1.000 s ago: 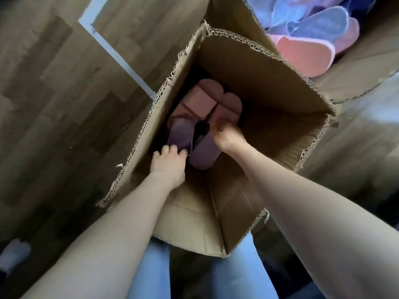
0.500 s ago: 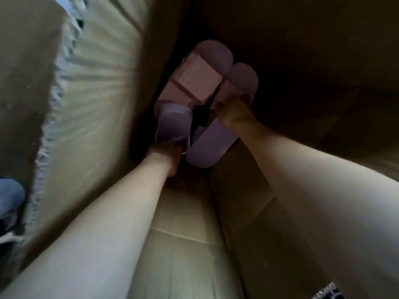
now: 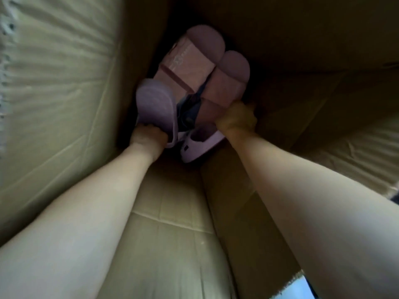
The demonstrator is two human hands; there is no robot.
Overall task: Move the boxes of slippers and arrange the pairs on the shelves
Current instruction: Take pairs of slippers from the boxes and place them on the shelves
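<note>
Both my arms reach deep into a tall cardboard box (image 3: 56, 87). At its bottom lie several slippers. My left hand (image 3: 149, 137) grips the heel end of a purple slipper (image 3: 156, 104) that stands tilted up on its edge. My right hand (image 3: 237, 117) is curled round the heel of a pink slipper (image 3: 226, 80). A second pink slipper (image 3: 192, 61) with a wide strap lies beside it, further in. A pale lilac slipper (image 3: 200, 145) lies between my wrists, partly under them. Something dark blue (image 3: 190, 108) shows between the slippers.
The box's walls close in on every side: the pale left wall, the dark right wall (image 3: 323, 61) and a folded flap (image 3: 172, 223) under my forearms. A sliver of blue cloth (image 3: 302, 285) shows past the box's torn edge at bottom right.
The view has sunk further into the box. My left hand has taken hold of the purple slipper and tipped it up on its edge. The right hand stays on the pink slipper's heel.
</note>
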